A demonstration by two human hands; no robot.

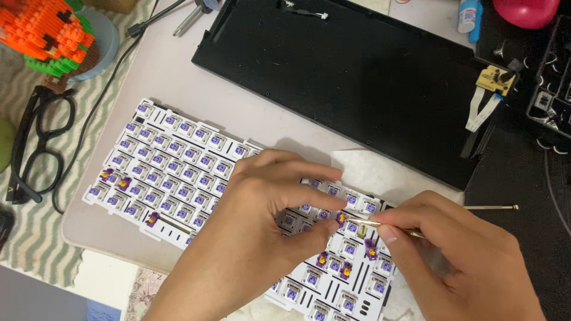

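Observation:
A white keyboard plate (172, 160) full of purple-stemmed switches lies diagonally on a pale desk mat. My left hand (262, 220) rests on its middle, thumb and forefinger pinched around one purple switch (340, 217). My right hand (458, 261) holds thin metal tweezers (363, 223) whose tip touches that same switch; the tweezers' back end (493, 207) sticks out to the right. Several switches with yellow parts sit tilted on the plate near both hands and at its left end.
A black keyboard case (357, 77) lies open behind the plate, with a small yellow circuit board and white ribbon cable (491, 89) at its right. Black glasses (35, 142) and an orange brick model (47, 32) sit at left. A black cable (101, 101) runs along the mat.

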